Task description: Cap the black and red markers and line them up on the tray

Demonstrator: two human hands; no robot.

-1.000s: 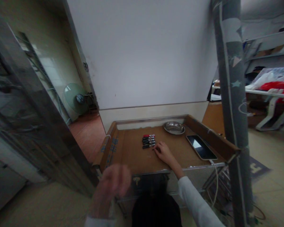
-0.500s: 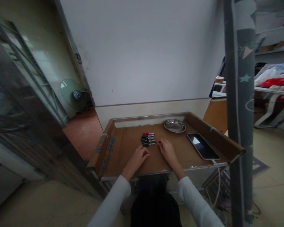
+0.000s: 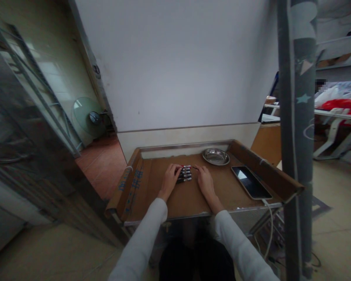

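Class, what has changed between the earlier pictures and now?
The bare left hand has come in from the front-left to the left ends of the black and red marker pens; the bare right hand has moved farther out, towards the red pen. Any grip is unclear. The round shiny metal dish and black-screened phone stayed put.

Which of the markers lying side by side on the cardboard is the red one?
The red marker is the farthest in the row, nearest the wall, with the left hand at its left end; the other markers look black.

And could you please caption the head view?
Two hands beside a row of markers on cardboard.
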